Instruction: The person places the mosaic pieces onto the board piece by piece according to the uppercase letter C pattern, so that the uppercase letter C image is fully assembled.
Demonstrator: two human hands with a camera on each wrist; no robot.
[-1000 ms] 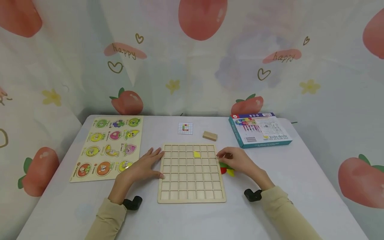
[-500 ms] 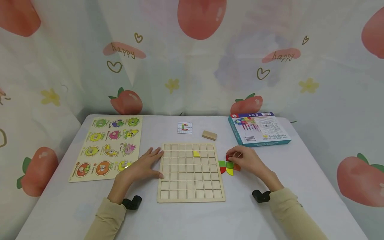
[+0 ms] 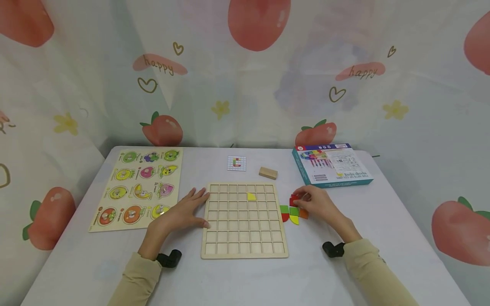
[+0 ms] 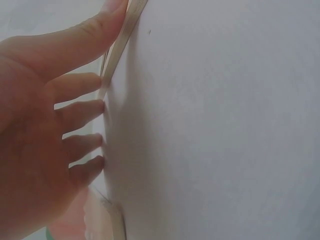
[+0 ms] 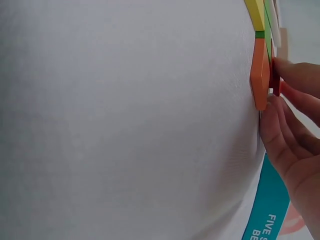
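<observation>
My left hand (image 3: 183, 213) lies with fingers spread along the left rim of a wooden grid board (image 3: 233, 258), thumb and fingertips at its edge. One yellow piece (image 3: 251, 196) sits in a cell of the board's second row. Right of the board, the thumb and index finger of my right hand (image 3: 314, 201) pinch a red piece (image 5: 275, 78), the other fingers loosely bent behind. Close under that hand lie an orange piece (image 3: 303, 213), a green piece (image 3: 294, 211) and a yellow rounded piece (image 3: 294, 220). Another green piece (image 3: 284, 209) and a red rounded one (image 3: 285, 217) lie against the board's right edge.
Behind the board are a small pattern card (image 3: 237, 163) and a wooden block (image 3: 268, 173). A fruit puzzle board (image 3: 128, 168) lies at the left, partly behind my left hand. A teal-sided box (image 3: 333, 165) stands at the back right.
My right hand has moved right, from the board's right edge to the red piece, uncovering the green pieces. Over the last half second it has hardly shifted. The left hand stays put.
</observation>
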